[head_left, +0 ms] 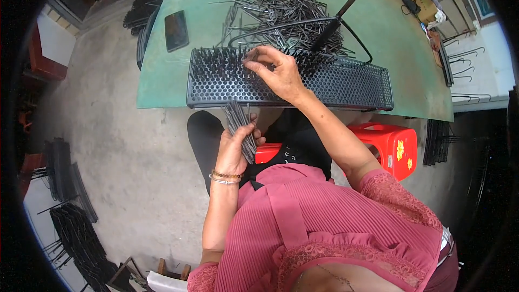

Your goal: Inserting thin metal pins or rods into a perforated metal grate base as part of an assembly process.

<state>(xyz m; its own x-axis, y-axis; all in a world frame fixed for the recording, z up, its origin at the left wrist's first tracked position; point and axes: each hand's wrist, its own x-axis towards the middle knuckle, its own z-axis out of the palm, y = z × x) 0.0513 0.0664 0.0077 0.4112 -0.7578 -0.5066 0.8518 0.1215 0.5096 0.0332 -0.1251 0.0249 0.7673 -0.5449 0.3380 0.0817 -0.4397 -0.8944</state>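
Note:
My left hand (pixel 240 139) is closed round a bundle of thin dark metal rods (pixel 236 120), held below the table's front edge. Over the perforated metal rack (pixel 346 84), my right hand (pixel 277 71) is bent with thumb and fingertips pinched together; what they hold, if anything, is too small to make out. Many short dark rods (pixel 213 62) stand upright in the holes along the rack's back and left part. Several front rows and much of the right side show bare holes.
A heap of loose rods (pixel 292 16) lies behind the rack on the green table (pixel 154 84). A dark bar (pixel 354 2) slants up from the rack. A phone (pixel 176 31) rests at the left. Red plastic stools (pixel 392 148) stand beneath the table's front edge.

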